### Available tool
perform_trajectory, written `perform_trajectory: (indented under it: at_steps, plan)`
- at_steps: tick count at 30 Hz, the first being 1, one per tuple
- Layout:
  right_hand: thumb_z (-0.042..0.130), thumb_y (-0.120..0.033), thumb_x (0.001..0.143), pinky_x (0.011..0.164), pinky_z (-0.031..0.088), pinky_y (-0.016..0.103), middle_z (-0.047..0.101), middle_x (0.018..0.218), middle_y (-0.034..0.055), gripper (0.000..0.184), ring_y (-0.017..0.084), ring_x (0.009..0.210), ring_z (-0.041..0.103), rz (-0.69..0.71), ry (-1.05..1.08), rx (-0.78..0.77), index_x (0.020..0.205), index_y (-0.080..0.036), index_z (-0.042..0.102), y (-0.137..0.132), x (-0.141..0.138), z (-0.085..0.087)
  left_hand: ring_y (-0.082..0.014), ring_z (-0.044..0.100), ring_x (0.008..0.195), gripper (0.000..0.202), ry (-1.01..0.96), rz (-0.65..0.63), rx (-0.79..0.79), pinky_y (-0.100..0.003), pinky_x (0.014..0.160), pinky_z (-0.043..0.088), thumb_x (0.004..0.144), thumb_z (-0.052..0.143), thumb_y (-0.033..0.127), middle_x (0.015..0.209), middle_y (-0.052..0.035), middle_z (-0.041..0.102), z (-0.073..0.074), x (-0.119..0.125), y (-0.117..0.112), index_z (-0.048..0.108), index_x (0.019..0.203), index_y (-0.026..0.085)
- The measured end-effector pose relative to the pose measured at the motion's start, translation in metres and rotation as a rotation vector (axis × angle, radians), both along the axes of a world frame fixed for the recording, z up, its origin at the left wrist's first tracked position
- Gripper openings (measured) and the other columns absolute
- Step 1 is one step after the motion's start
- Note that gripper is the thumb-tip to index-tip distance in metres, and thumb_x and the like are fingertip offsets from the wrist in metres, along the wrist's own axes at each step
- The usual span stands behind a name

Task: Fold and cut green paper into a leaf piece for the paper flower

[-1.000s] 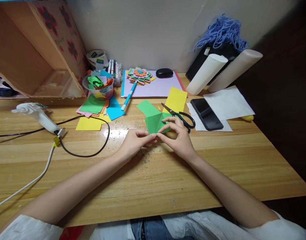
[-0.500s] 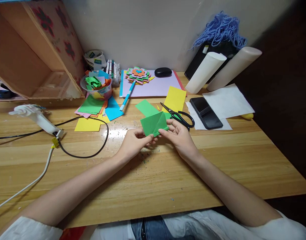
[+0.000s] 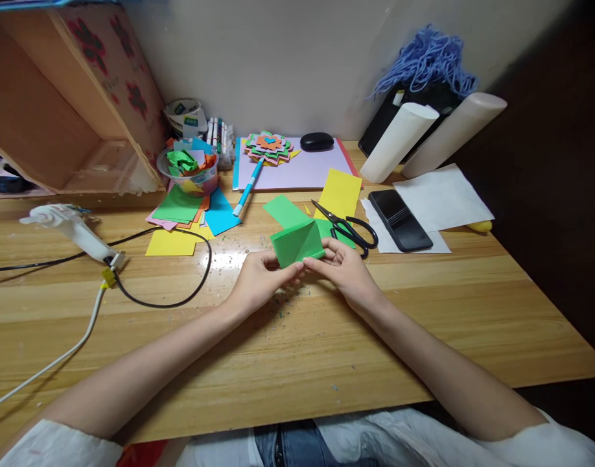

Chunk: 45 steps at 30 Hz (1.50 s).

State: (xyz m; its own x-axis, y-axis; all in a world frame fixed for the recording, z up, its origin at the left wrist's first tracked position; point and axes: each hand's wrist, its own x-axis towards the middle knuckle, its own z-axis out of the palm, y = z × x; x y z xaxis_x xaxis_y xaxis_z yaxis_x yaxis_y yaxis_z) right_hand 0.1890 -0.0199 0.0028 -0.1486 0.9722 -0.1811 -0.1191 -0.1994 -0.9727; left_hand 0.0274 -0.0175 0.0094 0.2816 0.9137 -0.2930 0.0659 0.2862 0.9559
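A green sheet of paper (image 3: 296,242), creased on a diagonal with its lower edge turned up, is held above the table between both hands. My left hand (image 3: 266,274) pinches it at the lower left, thumb in front. At the lower right, my right hand (image 3: 343,267) grips the turned-up edge between thumb and fingers; some fingertips are hidden behind the paper. Just beyond lie black-handled scissors (image 3: 349,228), partly over a yellow sheet (image 3: 339,193) and more green paper (image 3: 284,211).
A black phone (image 3: 400,220) rests on white paper at right. Coloured sheets (image 3: 174,241) and a plastic tub of scraps (image 3: 190,170) are at left. A layered paper flower (image 3: 268,146) lies on a lilac board. A black cable (image 3: 181,303) loops across the left side.
My right thumb has slid left along the turned-up lower edge, closer to my left thumb. The green paper has tilted slightly, and its fold lies flatter.
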Motion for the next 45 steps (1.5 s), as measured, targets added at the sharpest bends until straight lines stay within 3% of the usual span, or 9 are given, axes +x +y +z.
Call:
perform_trajectory:
  at_steps: [6, 10, 14, 21, 29, 33, 37, 45]
  plan:
    - [0.070, -0.033, 0.065, 0.073, 0.052, 0.029, 0.066, 0.078, 0.0012, 0.025, 0.012, 0.067, 0.063, -0.010, 0.044, -0.034, 0.078, -0.018, 0.056, 0.002, 0.002, 0.000, -0.0136, 0.063, 0.064, 0.032, -0.038, -0.020, -0.109, -0.025, 0.064, 0.050, 0.063, 0.072, 0.036, 0.073, -0.0084, 0.070, -0.001, -0.003, 0.004, 0.070, 0.082, 0.010]
    - [0.071, -0.032, 0.064, 0.067, 0.052, 0.025, 0.064, 0.073, -0.0011, 0.024, 0.010, 0.060, 0.062, -0.006, 0.031, -0.029, 0.077, -0.018, 0.056, 0.004, 0.003, 0.000, -0.0126, 0.064, 0.065, 0.027, -0.084, -0.063, -0.197, -0.026, 0.069, 0.051, 0.063, 0.073, 0.034, 0.074, -0.0085, 0.070, 0.000, -0.006, 0.006, 0.070, 0.075, 0.010]
    - [0.069, -0.032, 0.067, 0.066, 0.052, 0.025, 0.064, 0.077, -0.0001, 0.022, 0.011, 0.065, 0.061, 0.010, 0.017, 0.025, 0.079, -0.018, 0.057, 0.002, 0.001, 0.001, -0.0120, 0.064, 0.066, 0.028, -0.091, -0.065, -0.258, -0.026, 0.072, 0.051, 0.063, 0.073, 0.034, 0.074, -0.0085, 0.071, 0.002, -0.006, 0.007, 0.070, 0.078, 0.010]
    - [0.071, -0.030, 0.064, 0.075, 0.052, 0.030, 0.066, 0.080, 0.0018, 0.026, 0.016, 0.076, 0.063, -0.035, -0.053, 0.072, 0.083, -0.019, 0.057, -0.002, -0.003, 0.001, -0.0120, 0.064, 0.066, 0.028, -0.108, 0.030, -0.201, -0.026, 0.073, 0.051, 0.062, 0.073, 0.034, 0.076, -0.0071, 0.071, 0.004, -0.001, 0.003, 0.070, 0.078, 0.011]
    - [0.069, -0.035, 0.066, 0.073, 0.053, 0.034, 0.068, 0.069, 0.0022, 0.023, 0.018, 0.068, 0.066, -0.023, -0.105, 0.061, 0.076, -0.017, 0.060, 0.004, 0.004, 0.002, -0.0135, 0.064, 0.064, 0.025, -0.045, 0.055, -0.132, -0.026, 0.067, 0.052, 0.064, 0.071, 0.033, 0.073, -0.0081, 0.071, 0.004, -0.001, 0.003, 0.070, 0.075, 0.011]
    - [0.067, -0.034, 0.068, 0.075, 0.052, 0.034, 0.068, 0.069, 0.0010, 0.021, 0.018, 0.066, 0.067, -0.040, -0.090, 0.016, 0.080, -0.018, 0.061, 0.007, 0.007, 0.001, -0.0137, 0.065, 0.064, 0.023, -0.049, 0.050, -0.123, -0.027, 0.068, 0.052, 0.066, 0.070, 0.032, 0.074, -0.0085, 0.071, 0.005, -0.002, 0.005, 0.069, 0.076, 0.011]
    - [0.062, -0.035, 0.073, 0.077, 0.052, 0.034, 0.069, 0.078, 0.0017, 0.020, 0.017, 0.072, 0.067, 0.031, -0.015, 0.020, 0.084, -0.018, 0.063, 0.008, 0.007, -0.002, -0.0134, 0.064, 0.063, 0.024, -0.036, 0.046, -0.128, -0.027, 0.067, 0.052, 0.067, 0.069, 0.033, 0.074, -0.0090, 0.070, 0.004, -0.003, 0.006, 0.068, 0.076, 0.010]
    - [0.071, -0.029, 0.064, 0.081, 0.051, 0.036, 0.070, 0.083, 0.0051, 0.030, 0.019, 0.080, 0.067, 0.072, -0.080, 0.062, 0.088, -0.016, 0.059, 0.003, 0.002, 0.003, -0.0115, 0.059, 0.056, 0.026, -0.013, 0.000, -0.019, -0.024, 0.057, 0.049, 0.066, 0.068, 0.035, 0.065, -0.0062, 0.066, -0.003, 0.000, 0.004, 0.066, 0.070, 0.010]
